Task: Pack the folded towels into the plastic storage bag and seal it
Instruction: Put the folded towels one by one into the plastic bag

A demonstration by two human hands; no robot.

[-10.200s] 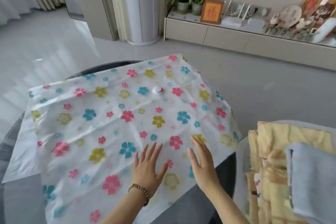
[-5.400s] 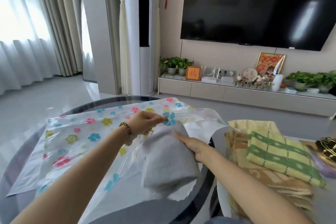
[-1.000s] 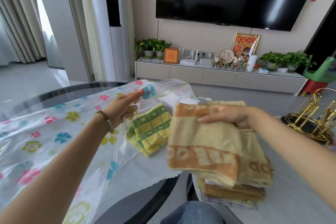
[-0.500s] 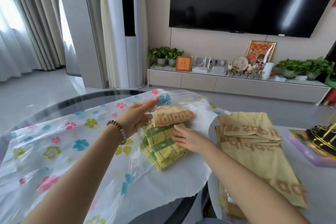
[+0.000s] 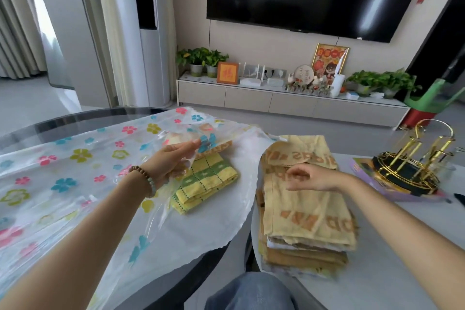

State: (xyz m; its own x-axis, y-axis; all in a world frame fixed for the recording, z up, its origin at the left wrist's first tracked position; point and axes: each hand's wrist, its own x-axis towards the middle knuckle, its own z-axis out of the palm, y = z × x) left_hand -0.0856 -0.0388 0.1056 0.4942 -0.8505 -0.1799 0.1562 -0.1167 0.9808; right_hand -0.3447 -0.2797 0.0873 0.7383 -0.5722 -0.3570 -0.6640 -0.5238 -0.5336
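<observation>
**Bag mouth held up, right hand over the stack**

The left hand (image 5: 171,162) pinches the upper flap of the flowered plastic storage bag (image 5: 75,171), lifting its mouth. Inside that mouth lie a green-and-yellow checked towel (image 5: 205,187) and, just beyond it, an orange-lettered towel (image 5: 216,146). Beside the bag's mouth sits the stack of yellow towels (image 5: 304,211); the right hand (image 5: 312,180) hovers above it, fingers loosely curled, gripping nothing.

— What differs from half a second ago?
— The right hand (image 5: 312,178) is out of the bag's mouth; it now hovers, fingers loose, over the towel stack (image 5: 302,209) at lower right.
— And inside the bag?
— The orange-lettered towel (image 5: 216,148) now lies behind the green-checked towel (image 5: 205,186), centre frame.
</observation>
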